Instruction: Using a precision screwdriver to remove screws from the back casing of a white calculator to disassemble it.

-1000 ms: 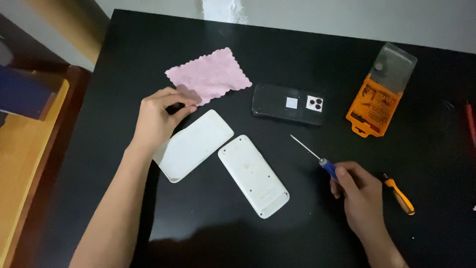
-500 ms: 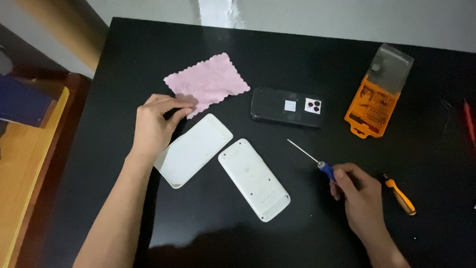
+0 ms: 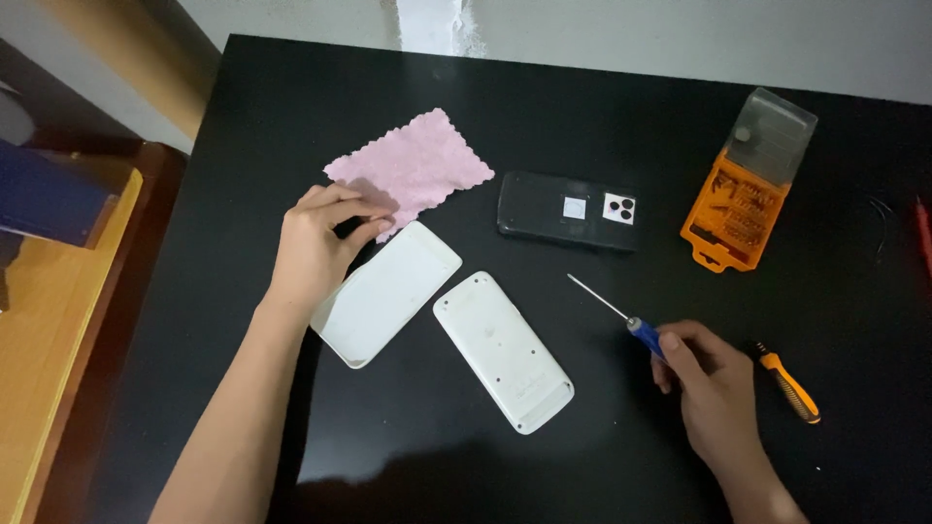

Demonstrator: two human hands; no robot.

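My right hand [image 3: 714,383] is clenched around the blue handle of a thin precision screwdriver [image 3: 621,315], near the worktop's [image 3: 291,87] front right; its bare metal shaft points up and left, toward the middle, and touches nothing. My left hand [image 3: 316,247] sits at the left of the worktop, fingers curled over the far corner of a white shell [image 3: 388,291] that lies hollow side up. Thumb and fingertips are pinched together there, just at the near edge of the pink cloth [image 3: 413,165]; whether they grip something small or only the shell's rim, I cannot tell.

Just to the right of that shell lies the white device body [image 3: 505,349], slanted toward the front edge, its back showing small dark screw holes. The two white parts lie close side by side but apart, so I judge the cover is already off. Nothing shows the body itself opened yet, and the screwdriver tip is not on any screw.

Farther out, past the middle, a black slab [image 3: 568,211] with a white square and a small round-lensed patch lies flat. Toward the far right corner stands an orange bit case [image 3: 748,189] with its clear lid swung open. A second, orange-handled screwdriver [image 3: 788,381] lies just right of my right hand, untouched.
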